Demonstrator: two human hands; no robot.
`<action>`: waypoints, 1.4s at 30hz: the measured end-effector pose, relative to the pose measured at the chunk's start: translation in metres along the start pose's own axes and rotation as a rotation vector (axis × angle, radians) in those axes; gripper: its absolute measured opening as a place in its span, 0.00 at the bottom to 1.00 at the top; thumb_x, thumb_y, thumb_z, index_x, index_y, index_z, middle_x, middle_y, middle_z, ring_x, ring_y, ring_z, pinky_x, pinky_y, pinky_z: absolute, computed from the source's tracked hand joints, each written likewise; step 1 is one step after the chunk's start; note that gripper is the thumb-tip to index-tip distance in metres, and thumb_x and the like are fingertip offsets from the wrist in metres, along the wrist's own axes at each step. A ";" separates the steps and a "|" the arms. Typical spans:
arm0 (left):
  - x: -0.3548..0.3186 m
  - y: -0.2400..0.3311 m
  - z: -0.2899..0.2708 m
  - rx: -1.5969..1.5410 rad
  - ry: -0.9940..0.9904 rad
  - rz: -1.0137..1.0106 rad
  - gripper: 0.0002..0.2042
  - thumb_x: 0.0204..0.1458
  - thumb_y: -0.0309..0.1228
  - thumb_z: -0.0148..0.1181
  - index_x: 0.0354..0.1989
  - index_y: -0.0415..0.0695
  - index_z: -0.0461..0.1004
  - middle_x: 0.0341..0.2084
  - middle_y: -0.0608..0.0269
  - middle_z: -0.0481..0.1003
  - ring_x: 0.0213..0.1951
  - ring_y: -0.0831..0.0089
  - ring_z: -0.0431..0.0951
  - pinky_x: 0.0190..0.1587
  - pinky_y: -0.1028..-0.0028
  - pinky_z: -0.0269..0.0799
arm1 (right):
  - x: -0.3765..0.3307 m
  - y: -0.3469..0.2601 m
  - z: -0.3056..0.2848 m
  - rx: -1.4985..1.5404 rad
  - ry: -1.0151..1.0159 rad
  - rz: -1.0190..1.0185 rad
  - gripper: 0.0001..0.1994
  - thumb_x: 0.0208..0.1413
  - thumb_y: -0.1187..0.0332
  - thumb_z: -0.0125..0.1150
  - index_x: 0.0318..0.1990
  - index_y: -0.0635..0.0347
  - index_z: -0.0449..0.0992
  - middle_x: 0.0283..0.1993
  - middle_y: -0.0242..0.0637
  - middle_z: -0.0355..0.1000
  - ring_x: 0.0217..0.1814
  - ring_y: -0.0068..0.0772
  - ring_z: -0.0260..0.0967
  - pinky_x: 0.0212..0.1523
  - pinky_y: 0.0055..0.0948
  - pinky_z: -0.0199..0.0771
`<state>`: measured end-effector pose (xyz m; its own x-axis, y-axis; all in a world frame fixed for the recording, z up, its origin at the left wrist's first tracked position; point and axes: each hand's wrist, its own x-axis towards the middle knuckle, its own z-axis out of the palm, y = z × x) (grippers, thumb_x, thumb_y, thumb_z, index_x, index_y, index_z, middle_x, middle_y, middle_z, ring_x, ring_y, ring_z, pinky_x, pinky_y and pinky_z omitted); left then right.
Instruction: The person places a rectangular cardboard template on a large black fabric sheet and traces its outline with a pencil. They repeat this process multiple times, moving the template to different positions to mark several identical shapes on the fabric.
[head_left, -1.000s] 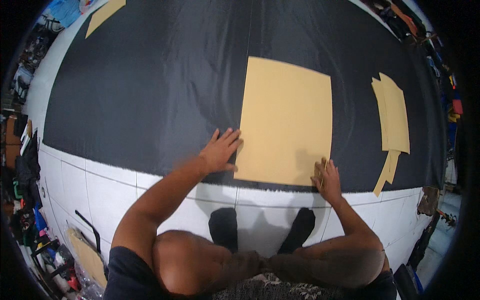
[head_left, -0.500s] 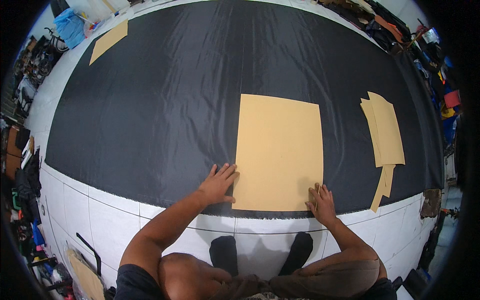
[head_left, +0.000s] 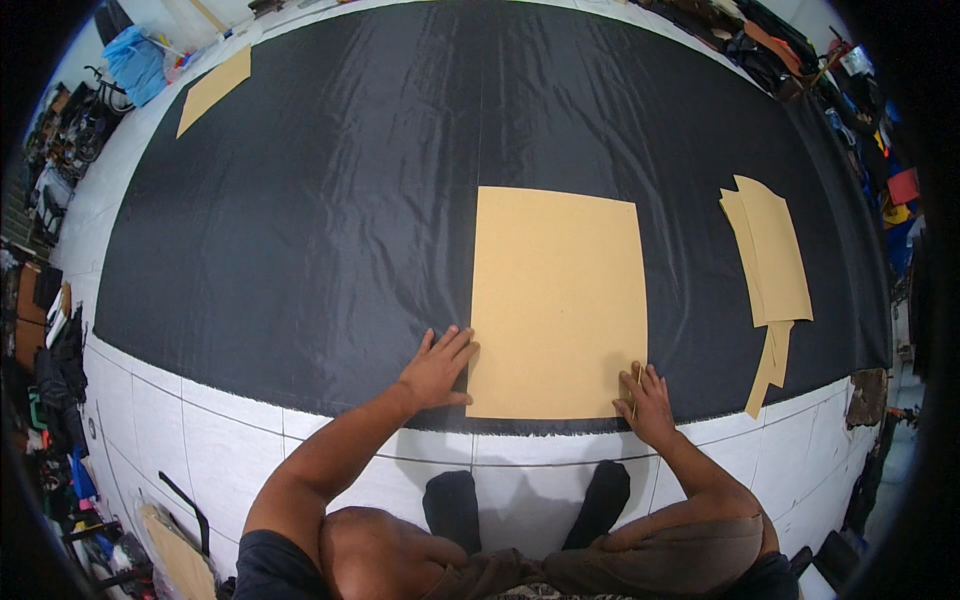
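Note:
A large tan pattern sheet [head_left: 560,300], roughly rectangular, lies flat on a spread of black fabric [head_left: 250,240] by its frayed near edge. My left hand [head_left: 438,372] rests with fingers spread at the sheet's lower left edge, its fingertips on the tan surface. At the lower right corner is my right hand [head_left: 650,408], its fingers bent over the sheet's edge. A slim, pale stick-like thing [head_left: 637,385] shows between the right hand's fingers; its kind is too small to make out.
Several tan pattern pieces [head_left: 770,250] lie stacked on the fabric to the right. Another tan piece [head_left: 215,90] is at the far left. White floor tiles [head_left: 240,430] border the cloth, with my dark-socked feet [head_left: 452,510] on them. Clutter lines both sides, including a blue bag [head_left: 135,65].
Both hands stay at the same places on the sheet. The whole view has shifted very slightly; nothing is taken up or let go.

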<state>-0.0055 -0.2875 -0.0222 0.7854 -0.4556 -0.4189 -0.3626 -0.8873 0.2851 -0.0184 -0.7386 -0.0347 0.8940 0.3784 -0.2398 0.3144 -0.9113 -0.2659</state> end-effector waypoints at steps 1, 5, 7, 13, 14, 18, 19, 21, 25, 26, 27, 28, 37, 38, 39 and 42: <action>0.000 0.000 0.000 0.002 -0.003 -0.003 0.50 0.47 0.55 0.73 0.73 0.44 0.53 0.75 0.51 0.49 0.77 0.50 0.46 0.75 0.43 0.45 | -0.001 0.001 0.001 0.001 -0.003 -0.001 0.31 0.60 0.56 0.66 0.69 0.50 0.66 0.77 0.50 0.53 0.79 0.64 0.47 0.72 0.70 0.48; -0.002 0.000 0.001 -0.063 0.026 -0.003 0.49 0.45 0.51 0.74 0.73 0.45 0.54 0.75 0.53 0.49 0.77 0.51 0.46 0.75 0.43 0.44 | 0.000 0.004 0.002 0.003 -0.017 -0.001 0.31 0.60 0.56 0.66 0.69 0.51 0.66 0.77 0.50 0.53 0.79 0.64 0.47 0.72 0.70 0.48; -0.003 0.000 0.001 -0.080 0.032 0.000 0.49 0.45 0.50 0.75 0.73 0.45 0.54 0.75 0.53 0.49 0.77 0.51 0.46 0.75 0.43 0.44 | 0.001 0.002 0.000 0.018 -0.031 0.016 0.31 0.61 0.56 0.66 0.69 0.51 0.66 0.77 0.51 0.52 0.79 0.64 0.47 0.72 0.70 0.47; -0.002 0.001 0.000 -0.075 0.021 -0.018 0.49 0.45 0.51 0.74 0.73 0.45 0.55 0.75 0.53 0.49 0.77 0.51 0.45 0.75 0.42 0.44 | 0.001 0.000 -0.002 0.000 -0.050 0.019 0.31 0.61 0.58 0.65 0.70 0.51 0.65 0.77 0.51 0.53 0.79 0.65 0.46 0.72 0.71 0.47; -0.002 0.002 0.002 -0.078 0.020 -0.022 0.49 0.46 0.51 0.74 0.73 0.45 0.55 0.75 0.53 0.49 0.77 0.51 0.45 0.75 0.42 0.44 | 0.001 0.000 -0.002 -0.008 -0.035 0.019 0.31 0.60 0.59 0.66 0.70 0.52 0.66 0.77 0.51 0.53 0.79 0.65 0.46 0.72 0.70 0.47; -0.002 -0.002 0.011 -0.077 0.026 -0.029 0.46 0.48 0.51 0.73 0.72 0.45 0.56 0.75 0.54 0.49 0.77 0.51 0.46 0.75 0.42 0.45 | 0.000 -0.005 -0.001 -0.019 -0.068 0.051 0.30 0.60 0.62 0.67 0.69 0.54 0.66 0.77 0.53 0.53 0.79 0.65 0.46 0.73 0.66 0.49; 0.003 -0.004 0.011 -0.068 0.040 -0.028 0.46 0.49 0.51 0.72 0.72 0.45 0.56 0.75 0.54 0.49 0.77 0.52 0.46 0.75 0.42 0.46 | 0.006 -0.007 -0.005 -0.022 -0.074 0.070 0.30 0.60 0.62 0.67 0.69 0.54 0.66 0.77 0.53 0.53 0.79 0.65 0.46 0.73 0.66 0.49; 0.006 -0.004 0.011 -0.050 0.036 -0.028 0.45 0.50 0.51 0.71 0.72 0.46 0.56 0.75 0.54 0.50 0.77 0.52 0.46 0.75 0.42 0.46 | 0.008 -0.005 -0.008 -0.033 -0.064 0.059 0.30 0.61 0.63 0.66 0.69 0.53 0.66 0.77 0.53 0.53 0.79 0.65 0.46 0.74 0.64 0.49; 0.007 -0.001 0.002 -0.039 0.032 -0.038 0.43 0.50 0.50 0.71 0.72 0.46 0.57 0.74 0.54 0.51 0.76 0.51 0.48 0.75 0.42 0.47 | 0.006 -0.006 -0.004 -0.044 -0.051 0.053 0.29 0.62 0.63 0.66 0.69 0.52 0.67 0.78 0.48 0.52 0.80 0.64 0.46 0.74 0.61 0.50; 0.006 -0.001 0.003 -0.042 0.035 -0.037 0.43 0.50 0.49 0.71 0.71 0.46 0.57 0.74 0.54 0.52 0.76 0.51 0.48 0.75 0.42 0.47 | 0.006 -0.007 -0.005 -0.042 -0.048 0.055 0.29 0.61 0.63 0.66 0.69 0.52 0.67 0.79 0.47 0.52 0.80 0.64 0.45 0.74 0.60 0.50; 0.005 0.000 0.003 -0.048 0.035 -0.034 0.43 0.50 0.50 0.71 0.71 0.46 0.57 0.74 0.54 0.52 0.76 0.51 0.48 0.75 0.42 0.47 | 0.005 -0.006 -0.005 -0.038 -0.047 0.046 0.29 0.61 0.63 0.66 0.69 0.52 0.67 0.79 0.47 0.52 0.80 0.63 0.45 0.74 0.60 0.50; 0.006 -0.001 0.003 -0.048 0.041 -0.029 0.43 0.50 0.50 0.71 0.71 0.47 0.57 0.74 0.54 0.52 0.76 0.51 0.48 0.75 0.42 0.47 | 0.006 -0.004 -0.005 -0.034 -0.039 0.037 0.29 0.61 0.63 0.66 0.69 0.52 0.67 0.78 0.47 0.52 0.80 0.63 0.46 0.74 0.60 0.50; 0.006 -0.003 0.005 -0.047 0.041 -0.026 0.45 0.47 0.50 0.73 0.71 0.47 0.58 0.74 0.54 0.51 0.76 0.51 0.48 0.75 0.44 0.48 | 0.004 -0.006 -0.007 -0.046 -0.049 0.047 0.29 0.61 0.62 0.67 0.68 0.53 0.68 0.78 0.48 0.53 0.79 0.62 0.47 0.75 0.56 0.50; 0.007 -0.002 0.005 -0.050 0.037 -0.026 0.45 0.47 0.50 0.73 0.71 0.47 0.58 0.74 0.54 0.51 0.76 0.51 0.48 0.75 0.43 0.48 | 0.003 -0.004 -0.005 -0.045 -0.047 0.045 0.29 0.61 0.62 0.67 0.68 0.53 0.68 0.78 0.48 0.53 0.79 0.62 0.47 0.75 0.56 0.50; 0.007 -0.002 0.006 -0.053 0.039 -0.026 0.45 0.47 0.50 0.73 0.71 0.47 0.58 0.74 0.54 0.51 0.76 0.51 0.47 0.75 0.44 0.48 | 0.003 -0.003 -0.003 -0.032 -0.036 0.034 0.29 0.61 0.60 0.66 0.68 0.52 0.67 0.77 0.50 0.54 0.80 0.61 0.47 0.75 0.58 0.49; 0.008 -0.002 0.006 -0.059 0.036 -0.027 0.45 0.47 0.50 0.73 0.71 0.47 0.57 0.74 0.54 0.51 0.77 0.51 0.47 0.75 0.44 0.48 | 0.002 0.004 0.001 -0.020 -0.023 0.024 0.29 0.62 0.57 0.65 0.69 0.48 0.67 0.75 0.52 0.56 0.80 0.60 0.45 0.75 0.63 0.47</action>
<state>-0.0021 -0.2900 -0.0312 0.8123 -0.4278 -0.3965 -0.3115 -0.8929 0.3251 -0.0156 -0.7415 -0.0371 0.8939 0.3601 -0.2671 0.2998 -0.9230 -0.2413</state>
